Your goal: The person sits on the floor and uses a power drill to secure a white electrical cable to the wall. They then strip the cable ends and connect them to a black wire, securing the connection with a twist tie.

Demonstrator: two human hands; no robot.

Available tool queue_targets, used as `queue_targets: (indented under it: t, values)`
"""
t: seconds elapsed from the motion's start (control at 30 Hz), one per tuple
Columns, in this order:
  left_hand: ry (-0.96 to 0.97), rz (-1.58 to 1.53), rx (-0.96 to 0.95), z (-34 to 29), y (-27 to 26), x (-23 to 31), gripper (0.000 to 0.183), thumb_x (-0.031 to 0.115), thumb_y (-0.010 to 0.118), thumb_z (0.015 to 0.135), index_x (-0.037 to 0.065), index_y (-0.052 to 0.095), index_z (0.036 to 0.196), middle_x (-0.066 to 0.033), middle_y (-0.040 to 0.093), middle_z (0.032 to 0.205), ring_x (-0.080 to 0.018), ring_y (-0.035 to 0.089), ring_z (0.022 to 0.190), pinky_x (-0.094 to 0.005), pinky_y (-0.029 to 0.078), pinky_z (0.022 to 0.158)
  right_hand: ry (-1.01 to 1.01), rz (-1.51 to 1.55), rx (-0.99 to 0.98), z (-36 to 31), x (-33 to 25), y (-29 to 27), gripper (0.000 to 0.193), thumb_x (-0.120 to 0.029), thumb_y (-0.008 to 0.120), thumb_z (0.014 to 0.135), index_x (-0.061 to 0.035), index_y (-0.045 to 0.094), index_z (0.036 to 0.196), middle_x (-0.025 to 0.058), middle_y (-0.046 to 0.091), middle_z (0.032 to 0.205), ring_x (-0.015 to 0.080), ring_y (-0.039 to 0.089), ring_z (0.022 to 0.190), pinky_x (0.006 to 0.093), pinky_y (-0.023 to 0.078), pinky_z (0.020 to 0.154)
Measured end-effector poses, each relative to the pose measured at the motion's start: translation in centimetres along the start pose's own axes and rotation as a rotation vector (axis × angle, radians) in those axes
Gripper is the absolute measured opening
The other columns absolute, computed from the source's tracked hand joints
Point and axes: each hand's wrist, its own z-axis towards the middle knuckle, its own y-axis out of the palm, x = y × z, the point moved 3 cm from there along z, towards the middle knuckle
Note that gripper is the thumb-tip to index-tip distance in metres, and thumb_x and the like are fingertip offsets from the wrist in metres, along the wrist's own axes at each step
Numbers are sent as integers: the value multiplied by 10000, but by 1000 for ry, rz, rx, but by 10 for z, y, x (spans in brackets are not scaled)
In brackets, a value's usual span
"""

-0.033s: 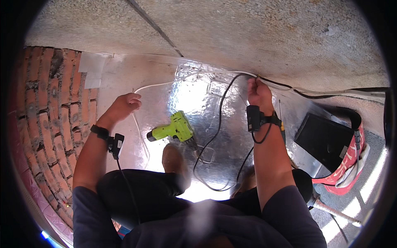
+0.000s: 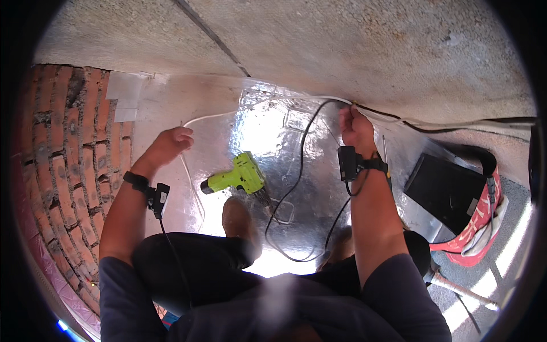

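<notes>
My left hand is closed, its curled fingers around a white cable. The cable's tail drops from beneath that hand toward the floor. At the foot of the wall, my right hand pinches where the white cable and a black cable run together; its fingertips partly hide the spot. The black cable hangs in a loop between my arms. A lime-green cordless drill lies on the shiny foil sheet, its bit beside the black loop. A screwdriver is partly hidden behind my right wrist.
A rough concrete wall rises ahead, with cables along its base at right. Brickwork borders the left. A red bag with a black flat panel stands at right, near a wrapped handle. My shoe is close to the drill.
The whole view has shifted very slightly. Both hands keep their places on the cables, and the drill lies as before.
</notes>
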Motion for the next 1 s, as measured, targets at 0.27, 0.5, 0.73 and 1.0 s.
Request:
queue_targets:
  t: [0.27,0.5,0.73,1.0]
  values:
    - [5,-33,-84,23,12,7,379,142,586,858,20,545,1215,-65,645,1042,-166,622,915,-295,488,752,-322,-1341,-202,-5,-63,-87,128,-117,592,821,1,639,805,91,639,694,167,609,551,270,493,492]
    - [36,-24,-75,24,24,20,380,157,599,858,-23,561,1191,-86,653,981,-164,624,850,-287,494,740,-287,-2117,-261,-66,-42,-71,304,-286,791,652,-45,661,785,135,669,745,298,658,708,378,511,679]
    - [45,-49,-84,30,26,13,386,151,620,849,-20,563,1190,-94,654,1013,-166,630,876,-293,501,746,-319,-2067,-224,-77,-13,-76,330,-340,738,696,-55,670,846,170,665,808,360,634,799,424,498,719]
    - [52,-38,-92,32,29,9,388,143,625,839,-8,565,1190,-90,652,1028,-162,628,884,-291,499,743,-392,-2085,-200,-77,-19,-74,253,-279,739,691,-56,674,793,161,669,788,344,642,763,419,502,709]
